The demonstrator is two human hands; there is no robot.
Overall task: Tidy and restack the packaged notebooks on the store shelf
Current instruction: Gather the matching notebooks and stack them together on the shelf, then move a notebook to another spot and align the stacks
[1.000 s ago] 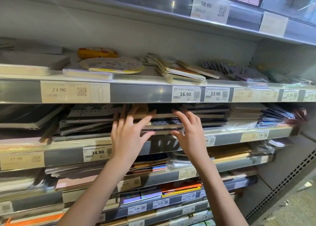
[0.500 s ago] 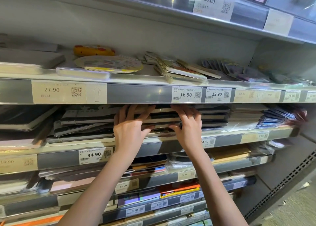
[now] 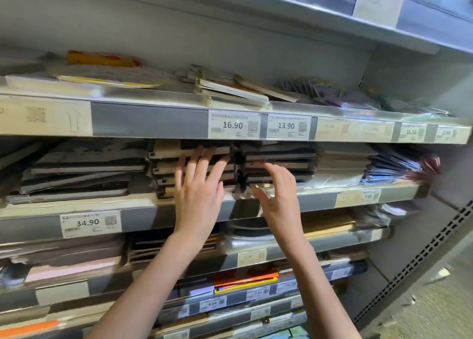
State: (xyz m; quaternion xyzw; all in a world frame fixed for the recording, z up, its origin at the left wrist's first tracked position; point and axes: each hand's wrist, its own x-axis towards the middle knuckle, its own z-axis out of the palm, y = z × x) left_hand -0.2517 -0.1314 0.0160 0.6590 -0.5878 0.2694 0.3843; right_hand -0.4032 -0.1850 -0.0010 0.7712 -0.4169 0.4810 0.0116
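Note:
Two stacks of dark, plastic-wrapped notebooks lie side by side on the second shelf (image 3: pixel 143 205), under the 16.90 and 13.90 price tags. My left hand (image 3: pixel 198 187) is flat against the front edges of the left stack (image 3: pixel 166 168), fingers spread and pointing up. My right hand (image 3: pixel 279 197) hovers in front of the right stack (image 3: pixel 280 163), fingers curled and apart, touching its lower front edge. Neither hand holds a notebook. A narrow dark gap separates the two stacks.
Grey notebooks (image 3: pixel 79 177) are piled left of the stacks; pale packs (image 3: pixel 340 164) and blue ones (image 3: pixel 391 167) lie to the right. The shelf above (image 3: pixel 151 121) carries loose notebooks and a round plate-like item (image 3: pixel 107 76). Lower shelves hold more packaged stationery. The floor (image 3: pixel 430 305) shows at lower right.
Both hands have drawn back from gripping the stack edges; fingers are now spread. The notebooks now stand as two squared stacks with a gap. The view has moved closer.

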